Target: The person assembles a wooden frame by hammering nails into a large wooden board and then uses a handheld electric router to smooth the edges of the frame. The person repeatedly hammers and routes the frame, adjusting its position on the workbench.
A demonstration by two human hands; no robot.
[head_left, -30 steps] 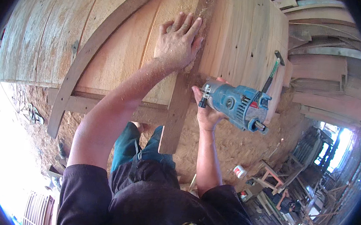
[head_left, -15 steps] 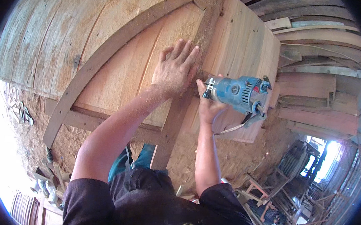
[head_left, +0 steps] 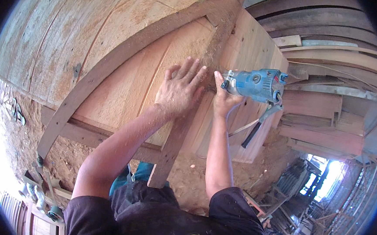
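Note:
My left hand (head_left: pixel 176 92) lies flat with fingers spread, its outer side against the straight bar (head_left: pixel 177 136) of a brown wooden frame. Sawdust specks cover that hand and forearm. My right hand (head_left: pixel 225 103) grips a blue trim router (head_left: pixel 254 86) near its base, thumb pointing up. The router lies on its side, base toward the bar and motor end pointing right. Its bit is hidden between base and wood. A curved rail (head_left: pixel 109 68) of the frame arcs from the bar's far end down to the left.
Beneath the frame lies a large surface of wooden planks (head_left: pixel 59 34) strewn with sawdust. Stacked boards (head_left: pixel 329 48) line the right side. The router's cord (head_left: pixel 252 134) hangs below it. Wood scraps and a tangle of timber (head_left: pixel 285 203) lie at lower right on the dirt ground.
The router and my right hand have moved farther along the bar, away from me. My left hand stays flat by the bar. The whole view has shifted slightly.

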